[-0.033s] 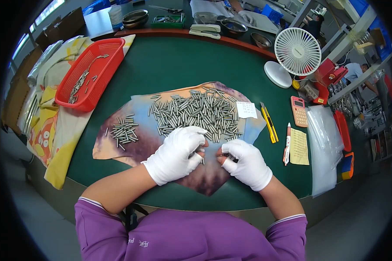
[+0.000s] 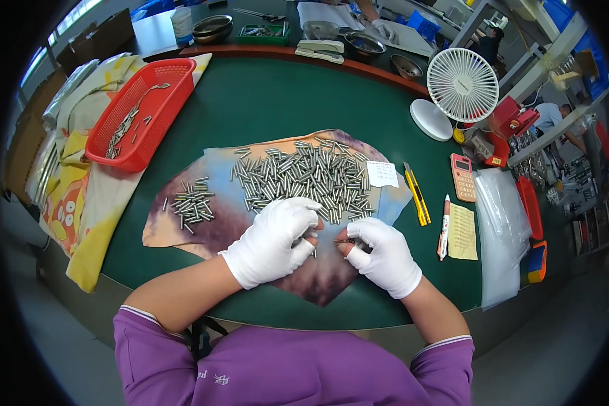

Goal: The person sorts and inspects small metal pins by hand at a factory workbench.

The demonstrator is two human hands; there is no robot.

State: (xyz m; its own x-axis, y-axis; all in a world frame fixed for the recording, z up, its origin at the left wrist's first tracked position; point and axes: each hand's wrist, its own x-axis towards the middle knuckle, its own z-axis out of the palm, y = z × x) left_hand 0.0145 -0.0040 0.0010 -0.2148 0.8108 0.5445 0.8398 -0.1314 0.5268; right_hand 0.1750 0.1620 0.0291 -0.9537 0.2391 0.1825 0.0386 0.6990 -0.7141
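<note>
White gloves with bare fingertips cover both my hands. My left hand (image 2: 274, 237) is curled closed at the near edge of a large heap of metal pins (image 2: 304, 174); one short pin (image 2: 314, 252) pokes out below its fingertips. A hand's width to the right, my right hand (image 2: 384, 254) pinches a small metal pin (image 2: 344, 241) between thumb and fingers, pointing toward the left hand. Whatever else lies inside the curled left fingers is hidden. A smaller group of pins (image 2: 193, 203) rests left of the heap, on the same multicoloured cloth (image 2: 240, 233).
At the far left, a red basket (image 2: 172, 111) with metal pieces stands on a patterned towel (image 2: 81, 254). A yellow cutter (image 2: 418, 196), pen (image 2: 444, 228), note (image 2: 463, 232), pink calculator (image 2: 463, 177) and plastic bags (image 2: 499, 230) lie right. Behind them stands a white fan (image 2: 463, 84).
</note>
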